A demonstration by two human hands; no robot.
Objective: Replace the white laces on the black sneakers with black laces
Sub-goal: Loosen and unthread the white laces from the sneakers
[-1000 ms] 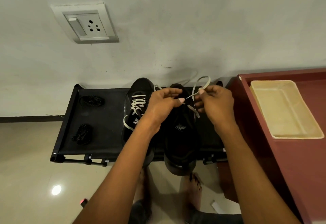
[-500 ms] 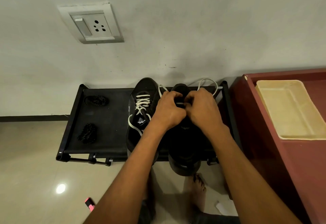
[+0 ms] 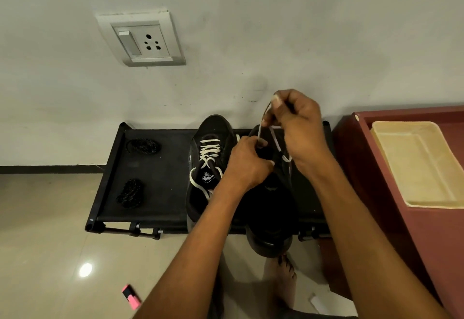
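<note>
Two black sneakers sit side by side on a low black rack (image 3: 160, 180) against the wall. The left sneaker (image 3: 208, 168) is fully laced in white. The right sneaker (image 3: 271, 205), its heel overhanging the rack's front edge, is the one being unlaced.

The right hand (image 3: 298, 127) is raised above the toe end, thumb and fingers pinching a loop of the white lace (image 3: 265, 117) and drawing it up. The left hand (image 3: 247, 163) is curled on the upper and pinches the lace low down, near the eyelets.

The lace looks flat, thin and limp: nearly weightless, no stiffness, so it only follows a pull and cannot be pushed. It probably drags in the eyelets, so the shoe needs steadying as the left hand does; the shoe itself is light and soft and could slide or tip off the front edge. The best hold is a pinch close to the eyelet, pulling in line with it.

Two coiled black laces (image 3: 143, 146) (image 3: 130, 193) lie at the rack's left end, well apart from the sneakers, untouched; judged springy and easy to tangle, they are best taken by an end tip.
</note>
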